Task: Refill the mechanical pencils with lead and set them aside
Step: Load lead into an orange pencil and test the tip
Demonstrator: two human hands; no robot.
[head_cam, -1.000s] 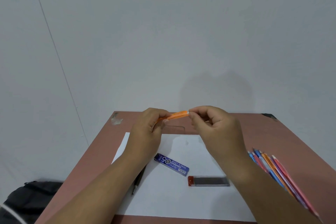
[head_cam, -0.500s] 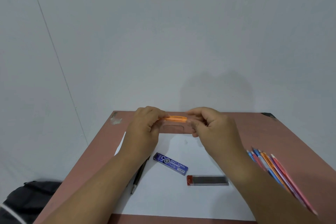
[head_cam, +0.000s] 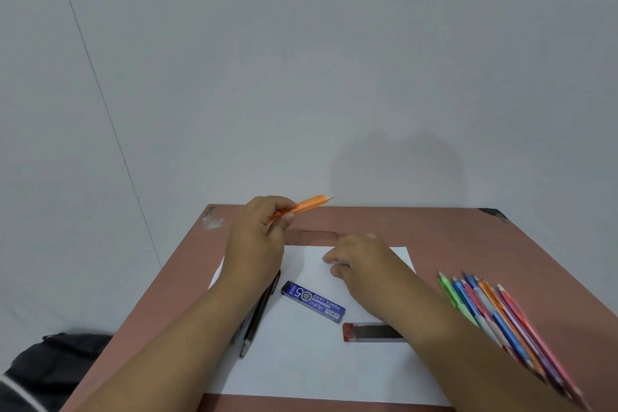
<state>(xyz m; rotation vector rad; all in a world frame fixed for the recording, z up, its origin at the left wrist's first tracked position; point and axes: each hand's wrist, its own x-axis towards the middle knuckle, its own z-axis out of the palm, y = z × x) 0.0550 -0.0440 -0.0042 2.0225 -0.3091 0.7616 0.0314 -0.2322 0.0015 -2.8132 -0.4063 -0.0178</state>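
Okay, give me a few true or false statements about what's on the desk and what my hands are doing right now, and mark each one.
1. The left hand holds the orange pencil. True.
2. The right hand also grips that pencil. False: it is lowered over the white paper, apart from it.
3. The blue lead case lies on the paper. True.
4. The bundle of coloured pencils lies to the left of the paper. False: it lies to the right, on the table.
5. A red-capped lead tube lies near the blue case. True.

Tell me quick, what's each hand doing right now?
Left hand: grips the orange pencil.
Right hand: low over the white paper, fingers curled; whether it pinches anything cannot be told.
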